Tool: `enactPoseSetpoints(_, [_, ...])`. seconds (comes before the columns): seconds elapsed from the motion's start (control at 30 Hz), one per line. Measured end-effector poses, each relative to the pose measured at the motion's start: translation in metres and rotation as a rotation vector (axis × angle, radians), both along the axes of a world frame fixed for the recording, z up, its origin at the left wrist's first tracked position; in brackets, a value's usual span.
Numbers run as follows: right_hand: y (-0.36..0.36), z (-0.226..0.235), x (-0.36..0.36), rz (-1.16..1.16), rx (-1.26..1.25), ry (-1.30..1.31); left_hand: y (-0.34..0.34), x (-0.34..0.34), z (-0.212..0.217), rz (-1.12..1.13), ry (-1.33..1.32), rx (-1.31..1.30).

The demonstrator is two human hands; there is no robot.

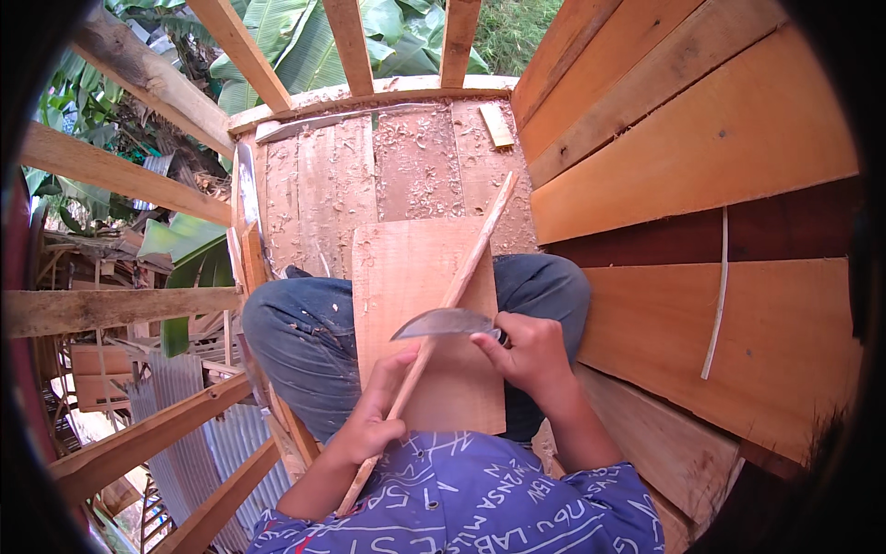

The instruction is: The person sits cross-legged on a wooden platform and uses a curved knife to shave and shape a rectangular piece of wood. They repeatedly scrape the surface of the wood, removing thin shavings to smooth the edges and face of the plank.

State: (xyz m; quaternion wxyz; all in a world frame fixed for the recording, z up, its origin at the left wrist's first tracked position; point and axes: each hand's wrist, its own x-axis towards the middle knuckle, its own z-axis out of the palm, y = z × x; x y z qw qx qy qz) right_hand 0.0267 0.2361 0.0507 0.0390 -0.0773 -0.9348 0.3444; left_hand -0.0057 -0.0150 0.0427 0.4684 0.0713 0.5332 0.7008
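A long, narrow wooden stick [471,261] slants across my lap from my belly up toward the far right. My left hand [377,413] is closed around its lower part. In my right hand [528,353] is a knife with a curved, pointed blade [443,323], gripped by its dark handle. The blade points left and crosses over the stick, just above my left hand; whether its edge touches the wood I cannot tell. Beneath the stick, a flat wooden board [397,268] rests on my lap between my knees.
Wood shavings [415,148] litter the plank floor [314,175]. A small wood block [496,126] lies at the far right. A plank wall [683,120] rises on my right, with a thin pale strip [718,295] against it. Wooden railing slats [129,175] stand left and ahead.
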Motion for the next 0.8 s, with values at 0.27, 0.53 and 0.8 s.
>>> enactPoseSetpoints(0.27, [0.033,-0.011,-0.005,-0.348,-0.063,-0.157,-0.003,0.006,-0.002,0.003,0.096,-0.026])
enactPoseSetpoints(0.53, [-0.004,-0.011,0.006,-0.263,-0.197,-0.153,-0.004,0.006,0.001,0.023,0.091,0.015])
enactPoseSetpoints(0.8, [-0.017,-0.015,0.029,-0.245,-0.25,-0.023,-0.005,0.013,0.012,0.075,0.183,0.101])
